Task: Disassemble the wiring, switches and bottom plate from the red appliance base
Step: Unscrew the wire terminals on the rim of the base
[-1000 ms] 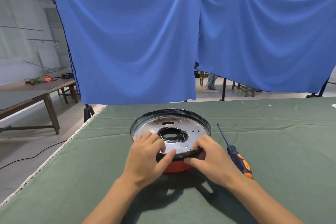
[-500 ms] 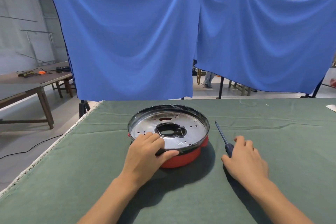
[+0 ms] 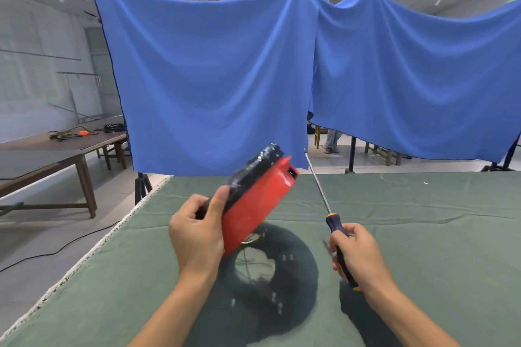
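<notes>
While left hand (image 3: 197, 234) grips red appliance base (image 3: 256, 203) by near rim, thumb on black edge, base is lifted off green table cloth (image 3: 423, 234), tilted steeply. Right of that grip, apart from base, right hand (image 3: 356, 255) is closed around screwdriver (image 3: 329, 217) handle, shaft pointing up and away.

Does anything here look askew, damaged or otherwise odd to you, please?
Only the round red plastic appliance base: the left hand grips it tilted steeply above the green cloth table. The right hand holds the orange-and-black-handled screwdriver. No damage or spill shows.
</notes>
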{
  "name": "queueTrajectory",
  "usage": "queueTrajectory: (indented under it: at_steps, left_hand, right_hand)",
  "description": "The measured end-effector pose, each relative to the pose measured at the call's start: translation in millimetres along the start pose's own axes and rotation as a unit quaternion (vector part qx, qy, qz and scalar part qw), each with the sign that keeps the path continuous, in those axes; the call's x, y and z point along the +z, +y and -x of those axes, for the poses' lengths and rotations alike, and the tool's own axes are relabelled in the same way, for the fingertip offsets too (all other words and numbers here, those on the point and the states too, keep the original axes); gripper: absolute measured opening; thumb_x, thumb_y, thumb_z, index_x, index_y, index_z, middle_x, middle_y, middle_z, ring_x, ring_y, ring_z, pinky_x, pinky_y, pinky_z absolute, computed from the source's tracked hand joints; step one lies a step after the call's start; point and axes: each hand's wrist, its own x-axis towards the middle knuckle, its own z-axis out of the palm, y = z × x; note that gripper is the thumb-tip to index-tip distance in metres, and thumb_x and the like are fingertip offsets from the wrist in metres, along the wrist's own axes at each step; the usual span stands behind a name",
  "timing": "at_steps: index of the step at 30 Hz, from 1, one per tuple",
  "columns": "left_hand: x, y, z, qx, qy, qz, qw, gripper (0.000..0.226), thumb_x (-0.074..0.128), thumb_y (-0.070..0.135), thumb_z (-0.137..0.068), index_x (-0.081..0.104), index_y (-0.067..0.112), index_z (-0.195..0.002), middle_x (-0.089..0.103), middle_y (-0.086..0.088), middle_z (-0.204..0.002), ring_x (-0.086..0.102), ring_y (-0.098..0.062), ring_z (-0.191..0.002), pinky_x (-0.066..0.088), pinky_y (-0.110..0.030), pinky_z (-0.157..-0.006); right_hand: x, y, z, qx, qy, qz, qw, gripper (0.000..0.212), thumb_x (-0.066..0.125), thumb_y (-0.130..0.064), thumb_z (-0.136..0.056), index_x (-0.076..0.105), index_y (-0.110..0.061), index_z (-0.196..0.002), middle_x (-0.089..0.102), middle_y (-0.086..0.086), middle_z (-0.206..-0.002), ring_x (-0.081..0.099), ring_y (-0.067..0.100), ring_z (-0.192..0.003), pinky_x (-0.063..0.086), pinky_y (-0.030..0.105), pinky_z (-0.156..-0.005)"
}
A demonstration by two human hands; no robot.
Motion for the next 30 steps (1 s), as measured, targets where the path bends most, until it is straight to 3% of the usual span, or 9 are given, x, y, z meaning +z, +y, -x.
queueTrajectory:
  at_steps: [6, 10, 13, 16, 19, 23, 25, 27, 30]
  left_hand:
    - [-20.1, 6.5, -36.7, -0.148, 0.143, 0.106, 0.973, 0.053, 0.066, 0.052, -0.081, 0.043, 0.014, -0.051, 0.035, 0.006, -0.048, 0.029, -0.011, -0.049, 0.030, -0.027, -0.049]
    - [-27.6, 15.5, -55.6, -0.253, 0.191, 0.223, 0.922, 0.043, 0.064, 0.052, -0.084, 0.051, 0.019, -0.060, 0.054, 0.010, -0.050, 0.050, -0.012, -0.046, 0.047, -0.024, -0.049]
    - [-19.4, 17.1, -50.5, -0.339, 0.152, 0.273, 0.887, 0.035, 0.066, 0.051, -0.083, 0.060, 0.018, -0.074, 0.068, 0.010, -0.064, 0.064, -0.009, -0.052, 0.052, -0.026, -0.052]
    - [-12.1, 8.8, -41.7, -0.415, 0.090, 0.296, 0.855, 0.036, 0.066, 0.049, -0.084, 0.066, 0.016, -0.097, 0.072, 0.001, -0.095, 0.068, -0.020, -0.080, 0.055, -0.040, -0.079]
    - [-6.6, -3.9, -30.3, -0.451, -0.002, 0.275, 0.849, 0.053, 0.047, 0.048, -0.096, 0.050, 0.011, -0.134, 0.061, -0.004, -0.110, 0.061, -0.022, -0.089, 0.047, -0.038, -0.091]
    - [1.7, -15.6, -14.7, -0.493, -0.052, 0.247, 0.832, 0.053, 0.039, 0.044, -0.100, 0.045, 0.008, -0.138, 0.060, -0.011, -0.122, 0.060, -0.025, -0.100, 0.044, -0.042, -0.098]
    - [4.5, -20.0, -7.0, -0.518, -0.031, 0.236, 0.822, 0.051, 0.048, 0.048, -0.095, 0.055, 0.009, -0.128, 0.062, -0.014, -0.123, 0.062, -0.029, -0.105, 0.049, -0.047, -0.093]
    - [7.8, -22.6, 2.3, -0.507, 0.006, 0.178, 0.844, 0.047, 0.046, 0.051, -0.094, 0.063, 0.011, -0.112, 0.068, -0.013, -0.105, 0.065, -0.029, -0.089, 0.053, -0.043, -0.078]
    - [8.0, -29.8, 15.7, -0.452, -0.002, 0.048, 0.891, 0.055, 0.032, 0.056, -0.096, 0.060, 0.012, -0.112, 0.064, -0.012, -0.106, 0.060, -0.031, -0.099, 0.048, -0.045, -0.093]
  right_hand:
    - [14.1, -9.3, -1.3, -0.048, -0.026, -0.027, 0.998, 0.022, 0.062, -0.013, -0.090, 0.053, -0.007, -0.071, 0.055, 0.000, -0.052, 0.048, 0.013, -0.037, 0.033, 0.020, -0.036]
    - [21.8, -10.5, -5.2, -0.035, -0.043, -0.068, 0.996, 0.018, 0.056, 0.000, -0.088, 0.049, -0.007, -0.074, 0.058, 0.002, -0.055, 0.051, 0.017, -0.039, 0.037, 0.023, -0.038]
    - [21.6, -12.7, -2.6, -0.050, -0.026, -0.072, 0.996, 0.022, 0.064, -0.014, -0.088, 0.051, -0.006, -0.073, 0.054, 0.004, -0.058, 0.046, 0.016, -0.036, 0.038, 0.028, -0.038]
    - [13.4, -15.8, -3.2, -0.067, 0.007, -0.072, 0.995, 0.029, 0.061, -0.030, -0.090, 0.055, -0.006, -0.077, 0.057, 0.006, -0.062, 0.045, 0.016, -0.033, 0.037, 0.026, -0.037]
    - [4.8, -16.7, -6.2, -0.060, 0.021, -0.109, 0.992, 0.045, 0.058, -0.048, -0.086, 0.059, -0.003, -0.081, 0.058, 0.008, -0.053, 0.048, 0.019, -0.034, 0.039, 0.025, -0.035]
    - [-0.5, -13.1, -11.2, -0.052, 0.013, -0.125, 0.991, 0.083, 0.058, -0.083, -0.059, 0.058, -0.004, -0.086, 0.060, 0.012, -0.067, 0.055, 0.025, -0.058, 0.047, 0.040, -0.058]
    - [-1.3, -6.8, -11.7, -0.039, 0.005, -0.105, 0.994, 0.085, 0.060, -0.085, -0.055, 0.059, -0.005, -0.085, 0.064, 0.012, -0.074, 0.058, 0.028, -0.068, 0.045, 0.046, -0.071]
    - [-1.0, -0.2, -11.3, -0.001, -0.024, -0.122, 0.992, 0.068, 0.070, -0.069, -0.061, 0.063, -0.005, -0.085, 0.070, 0.013, -0.076, 0.063, 0.029, -0.071, 0.049, 0.048, -0.076]
    - [0.0, 7.3, -13.8, 0.041, -0.043, -0.115, 0.992, 0.057, 0.071, -0.045, -0.075, 0.065, 0.009, -0.092, 0.072, 0.021, -0.081, 0.066, 0.030, -0.069, 0.054, 0.044, -0.074]
